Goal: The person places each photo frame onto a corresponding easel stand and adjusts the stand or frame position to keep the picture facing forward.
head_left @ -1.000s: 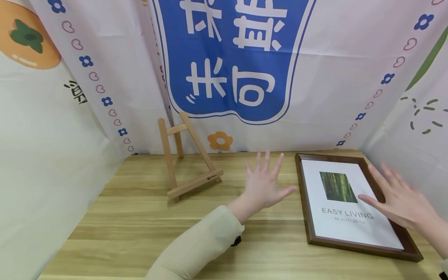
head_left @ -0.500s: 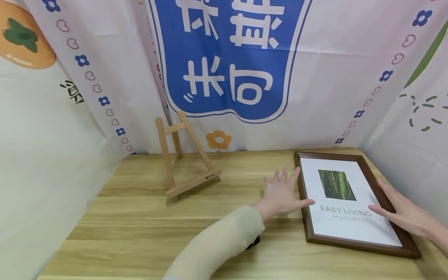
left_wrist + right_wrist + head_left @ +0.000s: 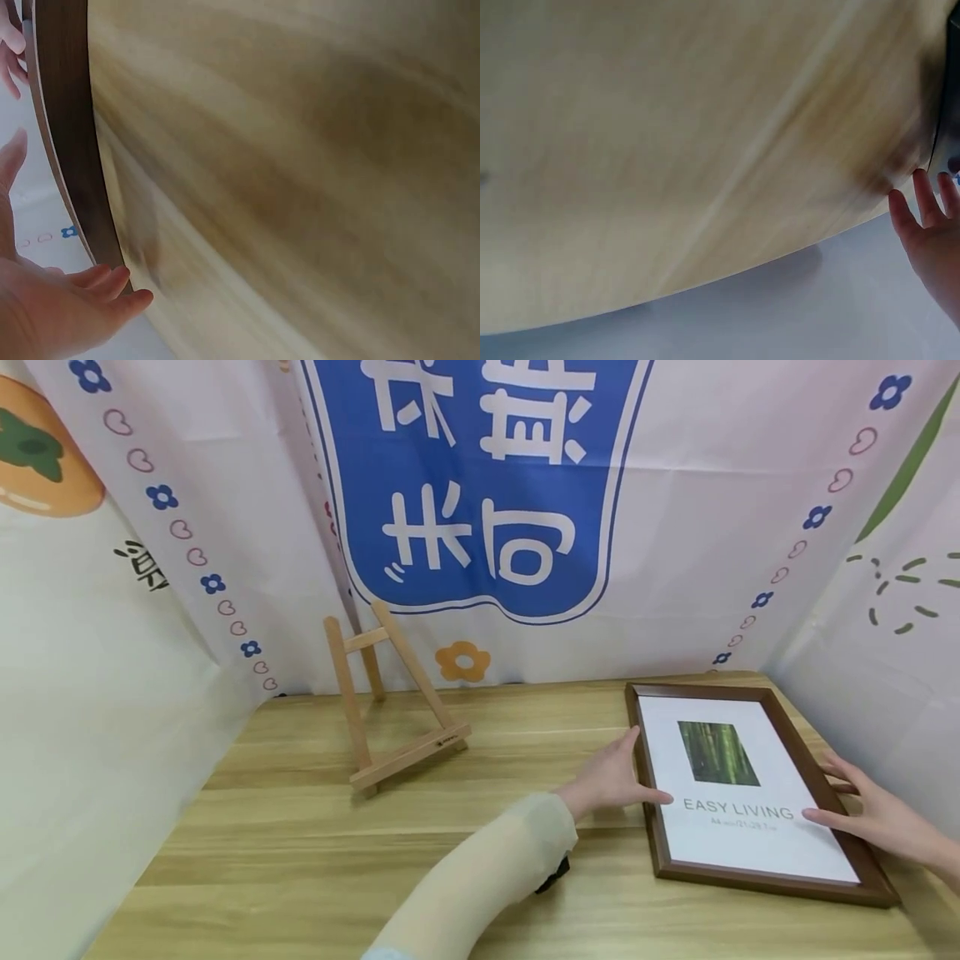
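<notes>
A brown wooden picture frame (image 3: 780,884) lies flat on the table at the right in the head view. Inside is a white sheet with a green bamboo picture and the words EASY LIVING. My left hand (image 3: 609,779) is at its left side, thumb over the rail and fingers along the outer edge. In the left wrist view, that thumb stands raised apart from the frame's dark side. Opposite, my right hand (image 3: 879,814) spans the right rail, thumb above the sheet and bent fingers outside. The right wrist view shows its fingertips (image 3: 919,174) close to the frame's edge.
A small wooden tabletop easel (image 3: 410,757) stands at the back left of the wood-grain table (image 3: 300,860). Printed white cloth (image 3: 690,568) with a blue panel hangs behind, and more cloth encloses both sides. The frame's right side lies close to the side cloth.
My left hand has moved right, from over the bare table to the frame's left rail. The right hand has lowered from above the frame to its right rail. The frame stays put.
</notes>
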A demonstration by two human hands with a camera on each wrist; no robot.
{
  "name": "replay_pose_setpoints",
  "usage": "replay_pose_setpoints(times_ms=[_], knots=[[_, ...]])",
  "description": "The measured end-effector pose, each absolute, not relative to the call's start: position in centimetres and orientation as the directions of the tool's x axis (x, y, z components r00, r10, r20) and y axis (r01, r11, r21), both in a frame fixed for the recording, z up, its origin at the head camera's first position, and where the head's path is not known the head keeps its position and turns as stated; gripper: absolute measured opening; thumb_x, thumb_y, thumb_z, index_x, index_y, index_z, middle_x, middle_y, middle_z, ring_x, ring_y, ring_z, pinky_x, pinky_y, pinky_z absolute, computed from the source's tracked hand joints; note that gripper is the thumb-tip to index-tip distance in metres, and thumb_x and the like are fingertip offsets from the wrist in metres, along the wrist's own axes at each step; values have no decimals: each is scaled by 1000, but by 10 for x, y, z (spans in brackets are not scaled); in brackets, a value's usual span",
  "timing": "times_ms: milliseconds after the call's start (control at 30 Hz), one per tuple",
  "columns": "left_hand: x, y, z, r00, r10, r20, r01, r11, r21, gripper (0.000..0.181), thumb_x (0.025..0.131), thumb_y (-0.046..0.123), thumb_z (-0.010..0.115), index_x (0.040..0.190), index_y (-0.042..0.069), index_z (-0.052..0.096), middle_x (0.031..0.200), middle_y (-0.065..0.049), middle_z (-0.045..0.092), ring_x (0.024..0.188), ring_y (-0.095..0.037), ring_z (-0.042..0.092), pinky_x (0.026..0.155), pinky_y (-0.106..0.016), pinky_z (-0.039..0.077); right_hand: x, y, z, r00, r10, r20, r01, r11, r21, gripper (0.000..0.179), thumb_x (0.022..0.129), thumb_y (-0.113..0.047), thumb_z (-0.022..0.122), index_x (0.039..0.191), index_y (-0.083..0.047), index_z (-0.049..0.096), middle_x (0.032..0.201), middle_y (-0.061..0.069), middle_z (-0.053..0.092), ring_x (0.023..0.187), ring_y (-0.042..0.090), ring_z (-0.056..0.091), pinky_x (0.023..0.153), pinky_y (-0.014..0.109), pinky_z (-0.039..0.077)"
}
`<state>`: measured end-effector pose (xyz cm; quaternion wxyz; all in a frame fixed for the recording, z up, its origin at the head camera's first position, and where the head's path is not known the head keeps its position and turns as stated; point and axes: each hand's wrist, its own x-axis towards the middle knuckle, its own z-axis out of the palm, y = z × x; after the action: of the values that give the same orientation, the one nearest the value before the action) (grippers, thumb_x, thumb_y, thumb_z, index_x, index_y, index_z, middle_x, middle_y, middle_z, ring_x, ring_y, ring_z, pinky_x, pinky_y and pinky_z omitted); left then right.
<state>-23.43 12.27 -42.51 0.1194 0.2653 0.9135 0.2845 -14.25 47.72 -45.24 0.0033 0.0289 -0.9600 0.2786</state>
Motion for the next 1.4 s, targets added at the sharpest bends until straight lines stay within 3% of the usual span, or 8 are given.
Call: replay_pose_setpoints(times_ms=[167,767,800,933,1133,1267,1367,1400], knots=[[-230,124,-431,-825,560,-72,435,711,552,111,73,57,79,156,17,18,152,1,37,133,-16,42,104,-30,41,-139,487,-455,-998,-56,24,-60,857,-512,101,86,-25,76,144,19,7,134,44,31,112,60,36,80,66,43],[-227,119,-442,-854,504,-129,315,698,643,99,71,51,83,151,17,35,150,3,40,136,-17,37,109,-31,35,-134,487,-457,-998,-67,4,-57,825,-562,82,88,-24,72,141,18,25,131,49,32,115,64,32,86,70,30],[-227,120,-443,-853,506,-129,319,700,639,99,71,52,83,151,17,35,150,3,40,136,-17,37,109,-30,35,-132,487,-457,-998,-66,11,-61,823,-565,80,88,-22,72,141,18,26,130,49,32,114,63,33,87,68,30],[-226,123,-444,-848,515,-125,333,701,630,99,71,51,83,150,16,36,150,3,40,136,-16,37,109,-28,34,-128,489,-460,-998,-54,38,-66,830,-553,77,88,-20,73,140,16,30,129,46,38,109,56,38,87,33,35],[-227,123,-444,-856,499,-135,300,693,656,97,72,44,85,150,15,36,150,2,40,135,-17,37,108,-28,34,-130,487,-461,-997,-49,66,-78,830,-552,75,87,-20,74,140,14,33,128,43,41,109,52,38,84,31,34],[-227,123,-442,-860,489,-147,264,673,691,96,72,38,87,150,14,37,149,1,41,135,-17,38,108,-28,35,-131,485,-462,-995,-46,84,-85,830,-551,74,86,-20,75,139,13,35,128,41,42,108,39,42,81,26,33],[-226,124,-441,-862,481,-160,238,663,710,96,71,35,88,150,15,37,149,2,42,135,-16,38,108,-28,35,-130,484,-462,-995,-38,90,-81,832,-549,74,85,-20,75,138,14,36,127,40,43,106,20,43,81,23,33],[-226,124,-440,-862,480,-161,234,660,714,96,71,35,88,150,15,37,149,3,42,134,-16,39,108,-28,35,-130,484,-461,-996,-35,88,-78,832,-549,74,86,-21,75,137,14,36,127,40,43,108,22,44,82,22,33]])
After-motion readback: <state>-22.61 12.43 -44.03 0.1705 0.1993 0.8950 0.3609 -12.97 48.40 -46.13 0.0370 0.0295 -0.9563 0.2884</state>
